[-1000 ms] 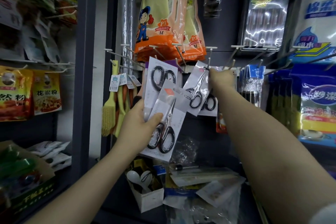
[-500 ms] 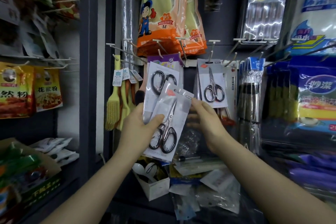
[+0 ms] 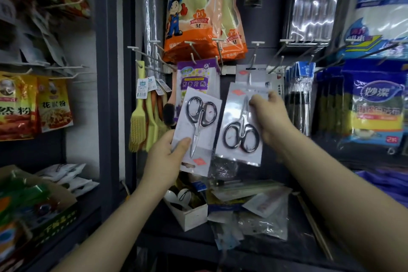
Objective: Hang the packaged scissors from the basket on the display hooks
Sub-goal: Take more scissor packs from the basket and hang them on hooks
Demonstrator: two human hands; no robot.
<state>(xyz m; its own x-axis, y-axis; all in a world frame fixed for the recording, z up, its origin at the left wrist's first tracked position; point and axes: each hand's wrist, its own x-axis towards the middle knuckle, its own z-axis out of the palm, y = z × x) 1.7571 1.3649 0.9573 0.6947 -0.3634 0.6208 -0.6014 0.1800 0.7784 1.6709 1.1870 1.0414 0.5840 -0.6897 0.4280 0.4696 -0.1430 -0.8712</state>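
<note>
Left hand point(image 3: 164, 161) is gripping the lower corner of one scissors pack point(image 3: 198, 130), thumb on its face, handles pointing up. Beside it, the right hand point(image 3: 272, 117) is pinching a second scissors pack point(image 3: 239, 130) by its upper right edge, handles down. Behind it, a hung scissors pack point(image 3: 251, 74) is dangling from a display hook point(image 3: 255, 55), under orange glove packets point(image 3: 196, 13).
</note>
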